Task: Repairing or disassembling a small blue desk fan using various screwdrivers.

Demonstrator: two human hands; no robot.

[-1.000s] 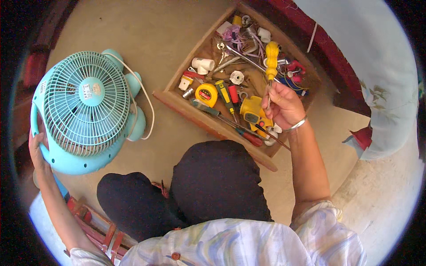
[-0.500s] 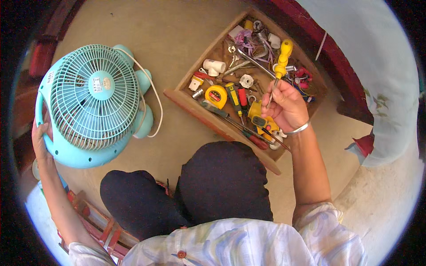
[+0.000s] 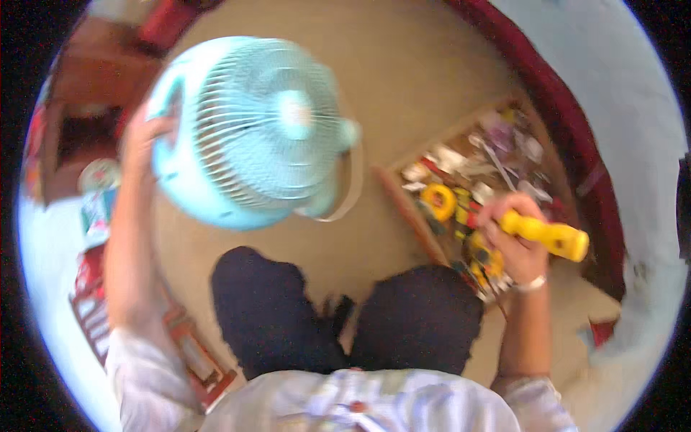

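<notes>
A light blue fan [image 3: 295, 115] with a round wire grille is at the left, tilted. My left hand [image 3: 147, 140] is closed around the carrying handle on its rim. A pale cord [image 3: 358, 180] loops down along its right side. At the right, my right hand [image 3: 515, 237] grips a screwdriver by its thick yellow handle [image 3: 551, 236], whose end points to the right. Its shaft cannot be made out in the blur. Under and beyond this hand lies a wooden drawer [image 3: 410, 209] of tools and parts, with a yellow tape measure [image 3: 438, 202] among them.
White pipe fittings [image 3: 448, 158] and purple wires [image 3: 500, 133] lie in the drawer. My knees in dark trousers [image 3: 421, 320] are at the lower middle. A red wooden chair [image 3: 198, 356] stands at lower left, a brown cabinet [image 3: 93, 79] at upper left, and a pale wall [image 3: 604, 65] at right.
The view has shifted. My left hand has raised the fan and tipped it. The screwdriver has swung from upright to pointing its handle rightward, and my right hand has moved onto the handle.
</notes>
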